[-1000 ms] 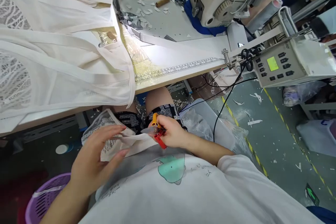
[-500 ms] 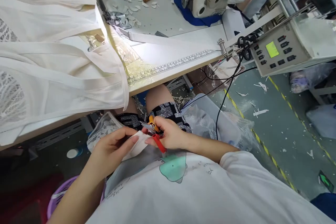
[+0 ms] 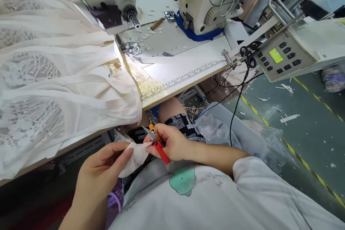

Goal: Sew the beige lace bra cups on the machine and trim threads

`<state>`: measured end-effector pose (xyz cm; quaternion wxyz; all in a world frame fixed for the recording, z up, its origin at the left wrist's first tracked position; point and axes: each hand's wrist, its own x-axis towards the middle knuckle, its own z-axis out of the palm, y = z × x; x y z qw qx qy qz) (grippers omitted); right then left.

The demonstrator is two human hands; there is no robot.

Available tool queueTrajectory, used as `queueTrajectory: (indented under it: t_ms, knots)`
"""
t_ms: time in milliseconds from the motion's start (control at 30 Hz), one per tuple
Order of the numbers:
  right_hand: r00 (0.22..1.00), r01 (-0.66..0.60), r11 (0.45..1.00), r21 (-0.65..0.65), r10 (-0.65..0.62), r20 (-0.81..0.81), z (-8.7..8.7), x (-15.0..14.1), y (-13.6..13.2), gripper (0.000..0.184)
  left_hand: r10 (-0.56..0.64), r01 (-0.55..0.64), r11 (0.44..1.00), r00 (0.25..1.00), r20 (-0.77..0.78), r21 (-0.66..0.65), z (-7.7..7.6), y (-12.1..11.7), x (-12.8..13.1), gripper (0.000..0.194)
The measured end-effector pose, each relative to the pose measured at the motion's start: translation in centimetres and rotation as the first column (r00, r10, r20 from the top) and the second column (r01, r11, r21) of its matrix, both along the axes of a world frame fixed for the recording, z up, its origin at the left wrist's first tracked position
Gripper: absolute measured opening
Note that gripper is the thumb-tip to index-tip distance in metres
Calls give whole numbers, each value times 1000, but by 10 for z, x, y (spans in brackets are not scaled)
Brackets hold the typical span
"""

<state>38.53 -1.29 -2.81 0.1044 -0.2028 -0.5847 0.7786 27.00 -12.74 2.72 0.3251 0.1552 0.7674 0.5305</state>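
Observation:
Over my lap, my left hand (image 3: 106, 163) pinches a piece of white fabric (image 3: 137, 156) between thumb and fingers. My right hand (image 3: 172, 142) is closed round a pair of thread snips (image 3: 162, 152) with red and orange handles, their metal blades pointing up and left. The right fingertips also touch the fabric's right edge, so it stretches between both hands. More white garments with lace panels (image 3: 35, 115) lie over the left side of the table and hang past its front edge.
Ahead stands a sewing machine (image 3: 199, 7) on a table with a printed ruler (image 3: 185, 79) along its edge. A control box (image 3: 288, 55) with a lit display sits at right. Below are a plastic bin (image 3: 242, 133), black cables (image 3: 238, 107) and a purple basket (image 3: 115, 201).
The view has shifted, bringing more of the sewing machine and garments into sight. My left hand has drawn slightly away from my right, with the fabric spread between them.

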Motion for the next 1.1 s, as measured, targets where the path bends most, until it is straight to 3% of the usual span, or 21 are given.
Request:
queueTrajectory:
  t_ms: [67, 167, 300, 433, 500, 600, 667, 733, 833, 1100]
  knots:
    - [1000, 9, 998, 65, -8, -7, 5, -2, 0, 38, 77, -75, 997, 994, -81, 29, 7, 0, 7, 10]
    - [1000, 26, 992, 126, -27, 3, 5, -2, -2, 27, 97, -96, 995, 988, -121, 16, 6, -2, 11, 12]
    - [998, 24, 996, 85, -29, 59, 2, 5, 0, 28, 23, -22, 1000, 996, 82, -4, -7, -3, 4, 19]
    - [984, -159, 982, 100, 149, 98, 5, 21, 21, 41, -82, 78, 997, 981, 175, 28, -14, -1, -1, 20]
    - [945, -317, 921, 225, 289, 150, 7, 29, 37, 45, -122, 117, 992, 980, 155, 43, -14, 1, -1, 18]
    - [834, -552, 693, 464, 440, 334, 8, 38, 56, 49, -164, 161, 986, 976, 142, 28, -14, 3, -1, 18]
    - [746, -665, 553, 501, 497, 442, 8, 41, 61, 49, -194, 193, 981, 969, 151, 24, -14, 5, -1, 21]
    - [683, -730, 479, 487, 519, 513, 9, 42, 61, 50, -223, 222, 975, 962, 158, 21, -15, 7, 0, 22]
    - [651, -759, 430, 489, 495, 576, 15, 41, 56, 52, -204, 206, 979, 967, 156, -1, -14, 9, 2, 22]
    - [656, -752, 419, 509, 406, 636, 23, 40, 53, 44, -198, 206, 978, 961, 192, -21, -14, 11, 2, 26]
